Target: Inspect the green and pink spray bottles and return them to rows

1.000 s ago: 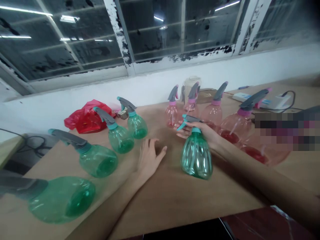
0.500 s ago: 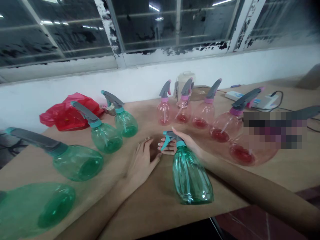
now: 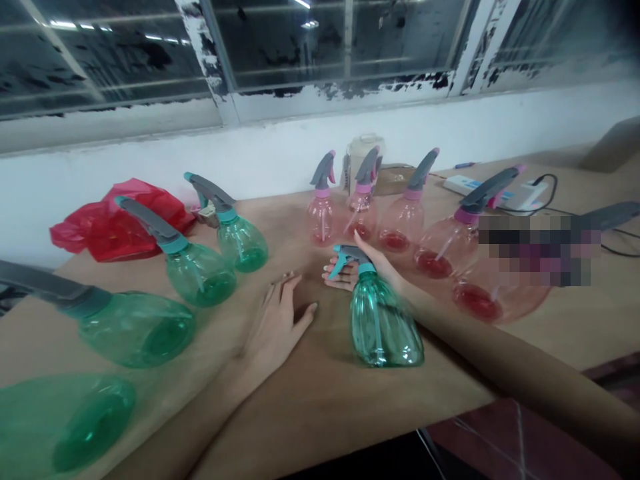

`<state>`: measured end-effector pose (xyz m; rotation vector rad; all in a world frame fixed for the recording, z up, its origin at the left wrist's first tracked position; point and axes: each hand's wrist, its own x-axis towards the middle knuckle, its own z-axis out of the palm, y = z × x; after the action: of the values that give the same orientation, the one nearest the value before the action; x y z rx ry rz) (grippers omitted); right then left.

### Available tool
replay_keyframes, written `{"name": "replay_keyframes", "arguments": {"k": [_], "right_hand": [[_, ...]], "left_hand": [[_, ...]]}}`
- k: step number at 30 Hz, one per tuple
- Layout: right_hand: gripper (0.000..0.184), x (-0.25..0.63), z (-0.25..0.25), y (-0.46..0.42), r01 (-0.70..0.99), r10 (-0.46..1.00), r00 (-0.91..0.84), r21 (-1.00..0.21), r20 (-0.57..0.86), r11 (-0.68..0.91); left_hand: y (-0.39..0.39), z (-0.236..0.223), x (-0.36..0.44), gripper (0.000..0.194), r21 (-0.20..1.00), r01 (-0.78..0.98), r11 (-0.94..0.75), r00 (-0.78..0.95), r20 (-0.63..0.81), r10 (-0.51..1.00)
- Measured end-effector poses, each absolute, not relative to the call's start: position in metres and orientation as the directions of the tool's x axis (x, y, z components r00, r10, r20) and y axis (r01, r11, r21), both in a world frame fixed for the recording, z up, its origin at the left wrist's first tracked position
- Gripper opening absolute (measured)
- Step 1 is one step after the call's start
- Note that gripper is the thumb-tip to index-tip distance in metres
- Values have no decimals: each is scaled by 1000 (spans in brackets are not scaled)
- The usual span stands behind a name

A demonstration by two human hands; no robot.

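Observation:
My right hand point(image 3: 383, 270) is around the neck of a clear green spray bottle point(image 3: 385, 327), thumb up behind the grey head and fingers reaching past the turquoise trigger point(image 3: 340, 263). Tilted slightly, the bottle points its nozzle to the left. My left hand point(image 3: 275, 317) lies open on the table, fingers a little bent, with nothing in it. Left of it stand several green spray bottles, the closest being one with a turquoise collar point(image 3: 203, 277). Beyond my right hand is a group of pink spray bottles, including one at the front of the row point(image 3: 437, 250).
A crumpled red plastic bag point(image 3: 130, 220) lies at the back left of the wooden table point(image 3: 310, 407). Behind the pink bottles stands a pale container point(image 3: 367, 150). A white power strip point(image 3: 465, 187) with a plugged-in adapter and black cable sits at the back right.
My right hand has moved the green spray bottle slightly away from me, and its base is farther from the table's front edge. My left hand stays open. The view has shifted a little.

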<state>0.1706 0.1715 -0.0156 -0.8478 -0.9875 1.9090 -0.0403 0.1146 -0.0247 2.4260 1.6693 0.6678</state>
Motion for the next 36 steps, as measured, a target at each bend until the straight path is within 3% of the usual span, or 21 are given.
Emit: {"name": "replay_keyframes", "arguments": {"k": [6, 14, 21, 25, 29, 36], "right_hand": [[83, 173, -18, 175, -291, 869, -451, -886, -205, -360], [60, 167, -24, 173, -580, 860, -483, -675, -166, -456], [57, 171, -23, 174, -593, 832, -524, -623, -183, -510], [42, 169, -20, 165, -625, 862, -490, -637, -130, -451], [33, 165, -20, 160, -618, 862, -496, -657, -102, -433], [52, 169, -23, 172, -617, 838, -518, -603, -172, -506]], "left_hand": [[113, -24, -40, 47, 331, 861, -386, 295, 293, 910], [114, -27, -41, 50, 309, 861, -403, 320, 286, 903], [113, -25, -40, 47, 320, 859, -400, 311, 296, 903], [111, -22, -39, 44, 332, 848, -413, 319, 302, 898], [112, -24, -39, 44, 267, 855, -445, 345, 348, 872], [113, -28, -39, 34, 225, 852, -473, 384, 347, 856]]}}
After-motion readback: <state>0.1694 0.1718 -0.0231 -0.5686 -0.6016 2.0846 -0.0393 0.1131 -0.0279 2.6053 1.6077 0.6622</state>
